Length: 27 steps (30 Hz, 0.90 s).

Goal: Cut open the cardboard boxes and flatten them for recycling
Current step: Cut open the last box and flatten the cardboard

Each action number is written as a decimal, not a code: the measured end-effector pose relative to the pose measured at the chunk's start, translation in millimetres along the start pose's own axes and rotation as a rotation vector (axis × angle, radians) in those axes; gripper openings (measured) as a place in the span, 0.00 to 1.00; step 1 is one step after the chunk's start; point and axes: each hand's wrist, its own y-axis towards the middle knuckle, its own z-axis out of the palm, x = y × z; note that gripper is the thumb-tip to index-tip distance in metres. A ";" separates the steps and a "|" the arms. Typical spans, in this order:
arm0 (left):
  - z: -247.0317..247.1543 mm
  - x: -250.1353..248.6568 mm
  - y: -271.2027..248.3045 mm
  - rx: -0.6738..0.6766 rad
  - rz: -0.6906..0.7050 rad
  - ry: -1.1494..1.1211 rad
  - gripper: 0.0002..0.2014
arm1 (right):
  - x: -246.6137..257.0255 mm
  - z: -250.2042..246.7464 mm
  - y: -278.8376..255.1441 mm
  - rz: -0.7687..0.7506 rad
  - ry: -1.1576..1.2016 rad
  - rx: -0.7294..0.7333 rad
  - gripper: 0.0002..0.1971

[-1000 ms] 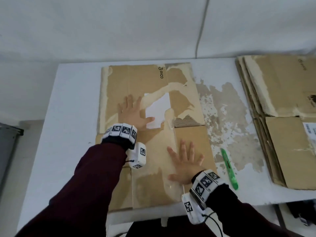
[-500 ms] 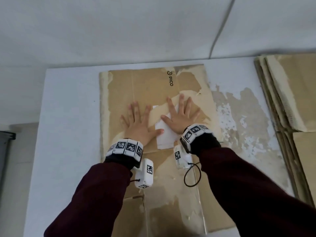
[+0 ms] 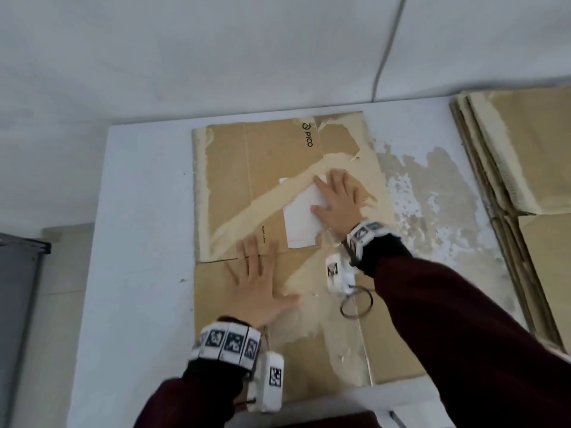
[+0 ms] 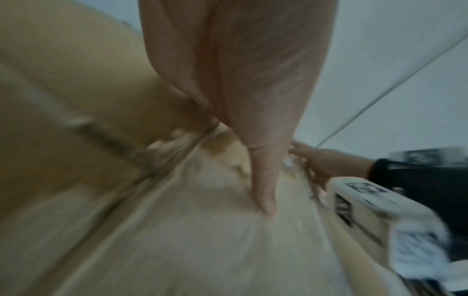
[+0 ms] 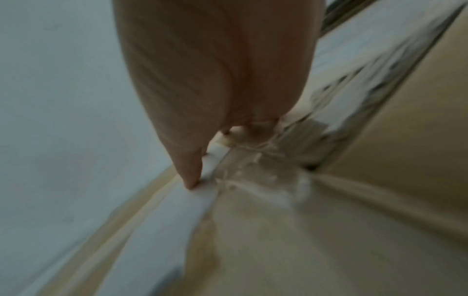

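table [image 3: 145,211] ×1 | box [image 3: 247,168] ×1, flat under both palms | stack [image 3: 525,156] ×1, well right of right hand | left hand [image 3: 258,288] spread, pressing box | right hand [image 3: 338,202] spread, pressing label [image 3: 298,220] ×1

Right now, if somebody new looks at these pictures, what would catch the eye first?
First, the flattened cardboard box in the middle of the white table, with torn, peeled patches and a white label. Both hands press flat on it: the left hand near its middle fold, the right hand partly on the label. At the right edge lies a stack of flattened cardboard.
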 end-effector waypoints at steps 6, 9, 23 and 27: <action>17.9 -0.1 -5.6 -0.090 -0.033 0.013 0.54 | -8.3 73.6 -132.3 -0.140 -0.181 0.132 0.37; 21.8 -0.4 -10.9 -0.133 -0.109 -0.008 0.53 | -46.2 79.4 -174.2 -0.018 -0.142 0.096 0.32; 39.0 7.3 -74.0 -0.568 -0.792 -0.488 0.55 | -89.7 31.9 -180.6 0.409 0.239 -0.196 0.53; 25.2 33.9 -82.7 -0.529 -0.683 -0.748 0.45 | -97.1 22.1 -176.5 0.340 0.421 -0.140 0.51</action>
